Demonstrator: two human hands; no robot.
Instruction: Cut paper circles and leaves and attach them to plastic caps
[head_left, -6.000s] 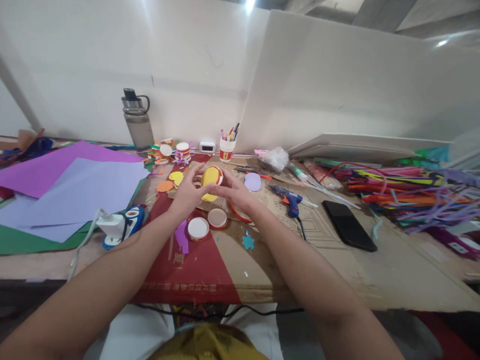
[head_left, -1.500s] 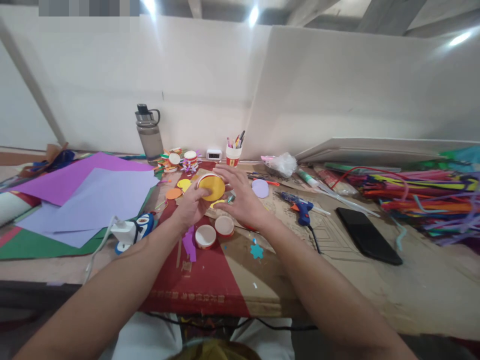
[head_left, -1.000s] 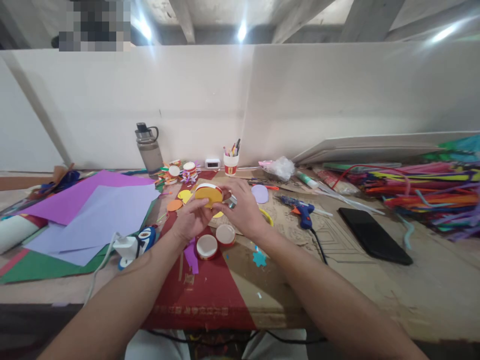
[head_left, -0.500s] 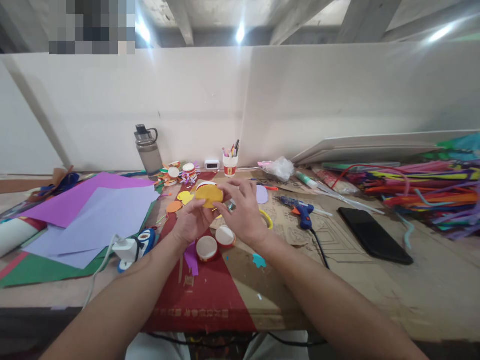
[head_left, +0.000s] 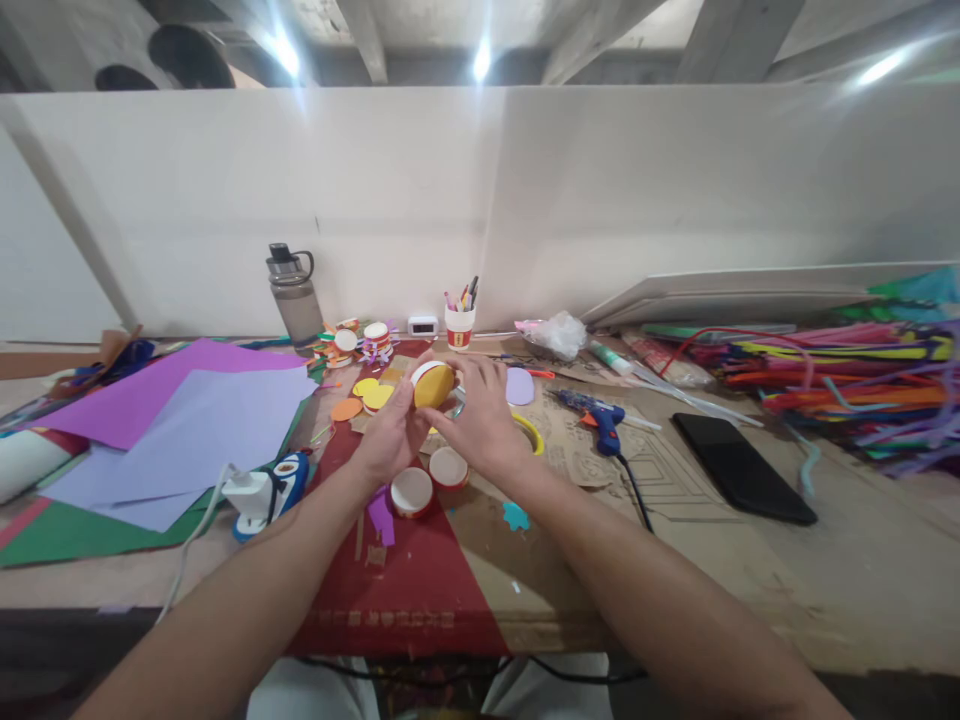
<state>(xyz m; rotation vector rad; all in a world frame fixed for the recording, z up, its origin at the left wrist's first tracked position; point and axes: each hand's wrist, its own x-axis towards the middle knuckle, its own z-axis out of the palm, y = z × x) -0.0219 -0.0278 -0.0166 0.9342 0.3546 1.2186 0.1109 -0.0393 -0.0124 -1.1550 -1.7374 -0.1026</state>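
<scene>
Between my two hands, above the cardboard, is a short round paper cup piece (head_left: 433, 386) with a yellow disc over the face turned to me and a white rim. My left hand (head_left: 391, 432) holds it from the left, fingers closed round its edge. My right hand (head_left: 484, 415) grips its right side, thumb low and fingers bent over the top; some fingertips are hidden. Just below stand two cut paper cup pieces, one left (head_left: 412, 492) and one right (head_left: 448, 467), with white insides facing up. Yellow discs (head_left: 377, 397) and an orange disc (head_left: 346, 409) lie left of my hands.
A glue gun (head_left: 600, 415) and a black phone (head_left: 739, 467) lie to the right, near a pile of pipe cleaners (head_left: 862, 370). On the left are coloured sheets (head_left: 217, 430) and a power strip (head_left: 289, 490). A bottle (head_left: 294, 300) and a pen cup (head_left: 460, 328) stand behind.
The yellow-faced paper cup piece has been turned in my hands, from lying broad and flat to tilted more upright, with its white rim showing. Both hands keep hold of it.
</scene>
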